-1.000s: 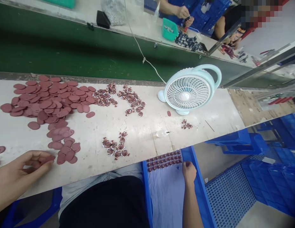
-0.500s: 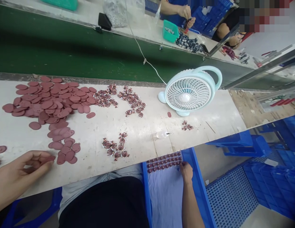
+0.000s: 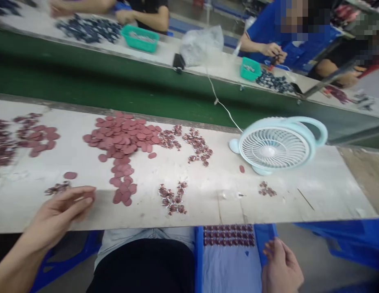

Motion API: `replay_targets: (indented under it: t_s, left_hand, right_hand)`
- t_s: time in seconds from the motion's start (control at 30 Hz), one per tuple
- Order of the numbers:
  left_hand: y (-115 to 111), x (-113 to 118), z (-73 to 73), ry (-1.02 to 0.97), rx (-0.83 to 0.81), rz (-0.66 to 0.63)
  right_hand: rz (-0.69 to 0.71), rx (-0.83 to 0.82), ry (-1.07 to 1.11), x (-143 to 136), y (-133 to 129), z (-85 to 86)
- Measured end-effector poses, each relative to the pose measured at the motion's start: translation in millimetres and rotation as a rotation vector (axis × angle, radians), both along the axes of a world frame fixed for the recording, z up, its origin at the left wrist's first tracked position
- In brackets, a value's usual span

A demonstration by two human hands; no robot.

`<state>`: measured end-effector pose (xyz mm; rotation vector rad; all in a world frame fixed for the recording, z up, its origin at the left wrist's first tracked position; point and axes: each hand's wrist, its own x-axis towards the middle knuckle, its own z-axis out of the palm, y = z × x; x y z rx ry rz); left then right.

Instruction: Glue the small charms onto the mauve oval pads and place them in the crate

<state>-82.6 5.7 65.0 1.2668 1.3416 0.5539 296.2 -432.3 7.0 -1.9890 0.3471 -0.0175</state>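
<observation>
My left hand (image 3: 70, 207) is closed in a pinch above the table, left of a trail of dark red oval pieces (image 3: 125, 187). A reddish oval piece (image 3: 91, 194) shows only partly at its fingertips. My right hand (image 3: 282, 262) is over the right rim of a blue tray (image 3: 199, 260), its fingers curled and blurred; what they hold, if anything, cannot be made out. Rows of small dark red assembled pieces (image 3: 228, 236) lie on pale cloth (image 3: 232, 268) at the tray's far end. A single oval piece (image 3: 70, 175) and a small cluster of pieces (image 3: 58, 188) lie by my left hand.
A large heap of oval pieces (image 3: 122, 134) lies mid-table, with small-piece clusters (image 3: 174, 199) nearby. A light blue fan (image 3: 274, 146) stands right, its cord (image 3: 226, 108) running back. A small clear bottle (image 3: 232, 195) lies on its side. People work at the bench opposite.
The view has swung left, showing more of the table's left side. My right hand has come off the rows of pieces to the tray's right rim. My left hand stays pinched.
</observation>
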Motion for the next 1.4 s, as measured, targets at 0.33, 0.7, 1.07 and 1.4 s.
replay_targets:
  t_s: [0.33, 0.7, 1.07, 1.4]
  left_hand:
    - [-82, 79, 6.9, -0.822, -0.748, -0.187]
    - [-109, 100, -17.7, -1.014, -0.908, -0.213]
    - [-96, 82, -12.7, -0.697, -0.560, -0.222]
    - [-90, 75, -2.6, -0.465, -0.464, -0.164]
  right_hand:
    - [0.499, 2.081, 1.214, 29, 157, -14.6]
    - [0.619, 1.147, 0.745, -82, 192, 70.7]
    - [0.626, 1.823, 1.132, -30, 201, 22.8]
    - [0.679, 0.838, 0.447, -92, 103, 0.2]
